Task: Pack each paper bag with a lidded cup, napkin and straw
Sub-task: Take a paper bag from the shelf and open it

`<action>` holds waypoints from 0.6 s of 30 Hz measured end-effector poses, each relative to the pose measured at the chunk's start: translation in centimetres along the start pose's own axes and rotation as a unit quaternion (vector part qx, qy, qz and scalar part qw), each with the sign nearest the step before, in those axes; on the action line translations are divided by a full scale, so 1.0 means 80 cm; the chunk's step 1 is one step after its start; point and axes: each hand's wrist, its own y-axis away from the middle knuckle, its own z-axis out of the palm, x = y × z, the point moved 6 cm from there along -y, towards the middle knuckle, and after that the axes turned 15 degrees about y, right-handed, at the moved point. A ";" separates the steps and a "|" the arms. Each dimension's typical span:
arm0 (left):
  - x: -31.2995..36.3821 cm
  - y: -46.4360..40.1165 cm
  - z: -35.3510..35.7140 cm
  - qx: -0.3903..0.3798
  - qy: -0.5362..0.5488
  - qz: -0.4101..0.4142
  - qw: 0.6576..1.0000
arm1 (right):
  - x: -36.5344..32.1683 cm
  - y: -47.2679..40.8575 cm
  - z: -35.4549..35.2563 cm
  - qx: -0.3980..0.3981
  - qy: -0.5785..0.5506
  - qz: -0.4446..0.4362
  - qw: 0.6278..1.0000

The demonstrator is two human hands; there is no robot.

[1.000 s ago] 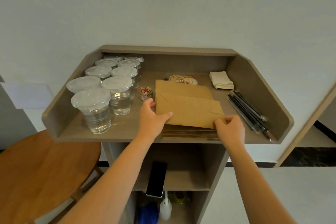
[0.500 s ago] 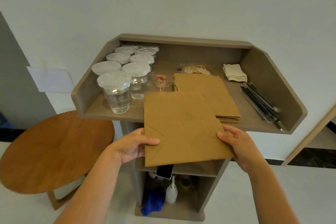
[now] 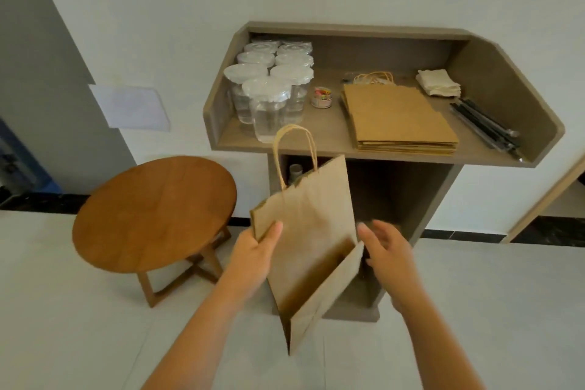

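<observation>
We see the surface (image 3: 316,139), a walled stand top, filling the upper right of the frame, with a round wooden stool (image 3: 155,212) below it at left centre. On the surface, the stack of flat paper bags (image 3: 399,119) lies right of centre, the lidded cups (image 3: 269,85) cluster at its left end, the napkins (image 3: 438,82) sit at the back right, and the dark straws (image 3: 487,127) lie along the right wall. A small tub of coloured clips (image 3: 322,97) stands between the cups and the stack.

Lower in the frame, in front of the stand, we hold one paper bag (image 3: 304,231) off the surface. It is folded flat, its long axis running from the twine handle (image 3: 296,149) at the top down to the folded base at bottom centre, tilted slightly. Our left hand (image 3: 253,256) pinches the bag's left edge, thumb on the front face. Our right hand (image 3: 386,250) is just beside the right edge, fingers spread and holding nothing; we cannot tell whether it touches the paper.

We judge the bag has yet to be opened. The right hand is nearer the loose base flap, so it is best placed to pull the sides apart while the left steadies. The cups lie up and left of the hands.
</observation>
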 end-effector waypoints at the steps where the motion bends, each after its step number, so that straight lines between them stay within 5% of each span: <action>1: -0.005 0.012 -0.006 -0.001 -0.032 0.015 0.999 | -0.018 0.013 0.018 -0.041 -0.072 0.020 0.996; 5: -0.020 0.046 -0.017 -0.041 -0.138 0.013 0.989 | -0.076 0.052 0.079 -0.198 -0.256 0.111 0.940; 8: -0.017 0.066 -0.024 -0.055 -0.243 0.057 0.967 | -0.085 0.060 0.099 -0.213 -0.279 0.101 0.931; 18: -0.032 0.084 -0.028 -0.075 -0.090 0.088 0.989 | -0.072 0.071 0.117 -0.232 -0.348 0.019 0.908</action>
